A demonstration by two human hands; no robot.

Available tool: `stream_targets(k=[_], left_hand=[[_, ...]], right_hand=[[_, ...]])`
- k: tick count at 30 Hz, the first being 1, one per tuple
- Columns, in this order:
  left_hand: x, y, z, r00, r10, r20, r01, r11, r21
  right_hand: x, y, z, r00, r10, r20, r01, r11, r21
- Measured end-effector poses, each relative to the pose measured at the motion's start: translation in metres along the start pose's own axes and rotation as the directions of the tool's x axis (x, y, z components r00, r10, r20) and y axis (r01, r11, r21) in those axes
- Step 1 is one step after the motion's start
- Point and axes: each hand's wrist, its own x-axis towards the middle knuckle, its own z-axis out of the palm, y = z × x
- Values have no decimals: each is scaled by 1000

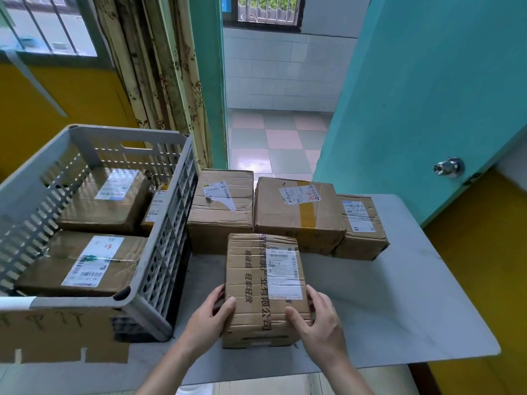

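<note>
A creased brown corrugated cardboard parcel with a white shipping label and black printed characters sits at the near edge of the pale grey tabletop, just in front of three other taped cardboard boxes and right of the grey slatted plastic crate that holds more parcels. The left hand and right hand clamp its near end from both sides, thumbs curled over the top face and fingers wrapped down the side walls. Its dented, softened walls suggest a fairly light but crushable box, best held low along the stiffer side edges, since the glossy tape looks slippery.
</note>
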Motion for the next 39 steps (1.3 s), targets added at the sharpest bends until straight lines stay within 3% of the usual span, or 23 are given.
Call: stream_targets(k=[3, 7, 14, 16, 21, 27, 31, 39], left_hand=[[-1, 2, 0, 997, 29, -70, -26, 998, 54], [-7, 4, 11, 984, 83, -158, -59, 987, 150], [-20, 20, 25, 993, 33, -115, -39, 998, -52], [-24, 32, 13, 996, 43, -75, -43, 999, -9], [-33, 77, -14, 995, 91, -26, -82, 967, 239], [-18, 120, -9, 986, 57, -155, 37, 840, 542], [13, 121, -10, 988, -22, -155, 110, 804, 585], [52, 105, -10, 982, -141, -127, 185, 853, 487]], right_hand=[[3, 3, 5, 1000, -25, 14, 25, 1000, 5], [1, 2, 7, 984, 63, 167, -87, 986, 141], [-3, -8, 9, 976, 82, 202, -131, 961, 243], [-4, -17, -1, 983, 50, 178, -93, 967, 239], [7, -37, -25, 999, -46, 13, 43, 978, 205], [35, -74, -46, 994, 95, 61, -98, 994, 50], [61, -83, -51, 964, 222, 147, -212, 974, -78], [98, -73, -36, 905, 325, 274, -284, 942, -179]])
